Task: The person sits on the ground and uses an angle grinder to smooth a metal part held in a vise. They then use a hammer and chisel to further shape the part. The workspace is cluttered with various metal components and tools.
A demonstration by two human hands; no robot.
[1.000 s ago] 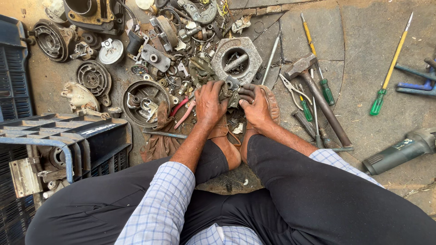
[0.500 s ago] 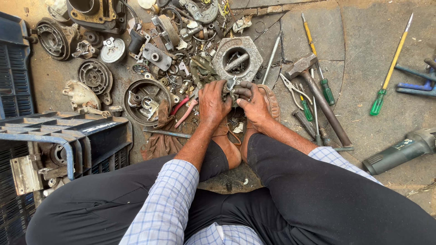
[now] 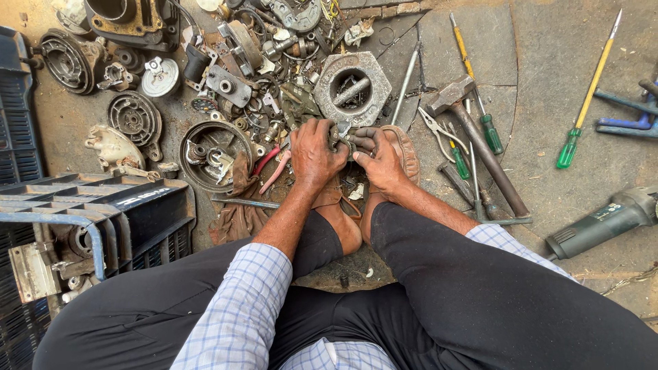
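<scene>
The person sits low on the ground, and both hands meet over a small metal part (image 3: 345,139) held between them. The left hand (image 3: 313,154) is curled nearly closed, fingers wrapped over the part's near side. The right hand (image 3: 379,159) is bent the same way, fingertips pinching the part from the other side. The part is mostly hidden under the fingers, so I cannot tell its shape. Gripping it from both sides looks like a way to steady something small while it is worked.

Just beyond the fingertips lies a grey hexagonal housing (image 3: 351,83) with a round hole in its middle; a short metal pin rests inside that hole. To the left of the left hand sits a round metal shell (image 3: 212,152), open side up, holding smaller rings and fittings. A pair of red-handled pliers (image 3: 272,166) lies just beside the left wrist, within easy reach.

To the right of the right hand a hammer (image 3: 480,140) lies slantwise among green-handled screwdrivers (image 3: 489,131), spread side by side as if kept ready. Farther right lies an angle grinder (image 3: 606,220). Well to the left, a dark plastic crate (image 3: 103,219) holds a metal bracket and dull scrap pieces.
</scene>
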